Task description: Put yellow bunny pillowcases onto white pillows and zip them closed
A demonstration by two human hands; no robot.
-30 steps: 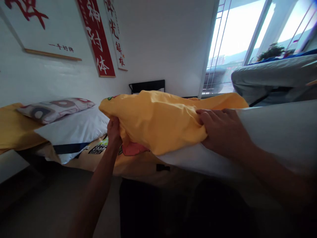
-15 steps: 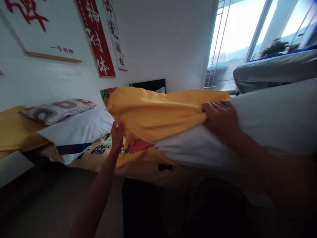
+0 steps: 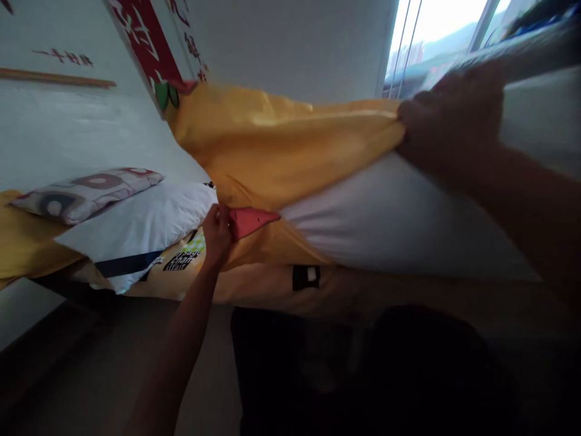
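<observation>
A yellow duvet cover [image 3: 290,145] with watermelon prints stretches across the bed, lifted between my hands. White quilt [image 3: 385,212] bulges from its opening on the right. My left hand [image 3: 218,233] is closed on the cover's lower edge, beside a red watermelon print. Raised higher, my right hand [image 3: 458,127] grips the cover's upper edge at the opening, slightly blurred. Whether it also pinches the quilt is hidden.
On the left lie a white pillow [image 3: 136,212] with a dark band and a patterned pillow [image 3: 91,194]. Hanging scrolls [image 3: 140,42] cover the wall. A window [image 3: 436,42] is at the upper right. The bed's printed sheet [image 3: 254,284] reaches the near edge.
My right hand has risen, pulling the cover's upper edge up and widening the opening. More quilt shows. My left hand has stayed low on the fabric. The view has tilted down.
</observation>
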